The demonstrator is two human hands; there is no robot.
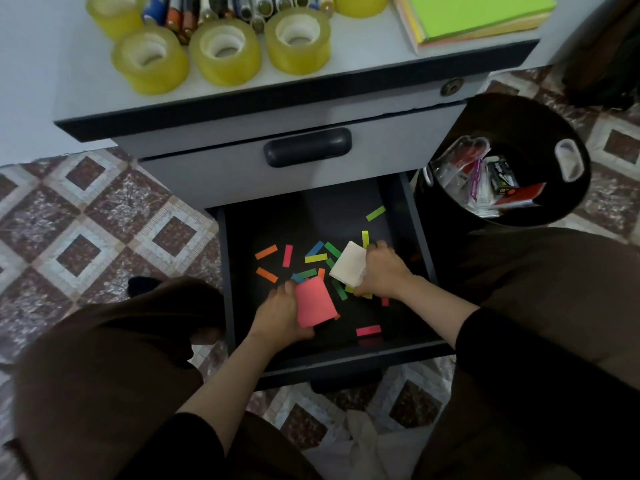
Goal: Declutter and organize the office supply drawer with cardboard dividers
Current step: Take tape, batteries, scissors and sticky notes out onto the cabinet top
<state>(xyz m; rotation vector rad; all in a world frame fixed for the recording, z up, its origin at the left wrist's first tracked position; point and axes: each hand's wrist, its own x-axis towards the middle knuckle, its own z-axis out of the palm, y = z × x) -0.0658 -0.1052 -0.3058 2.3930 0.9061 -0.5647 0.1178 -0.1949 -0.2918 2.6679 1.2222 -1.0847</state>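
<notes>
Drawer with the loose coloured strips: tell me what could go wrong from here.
The white pad in the right hand may push strips past the pink card that the left hand holds, scattering them.
The green strip near the back and the pink strip by the front could be missed.

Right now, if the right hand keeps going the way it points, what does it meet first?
Probably the green strip, just ahead of the white paper that the right hand holds. It lies on the drawer floor, and the hand's height above that is unclear.
</notes>
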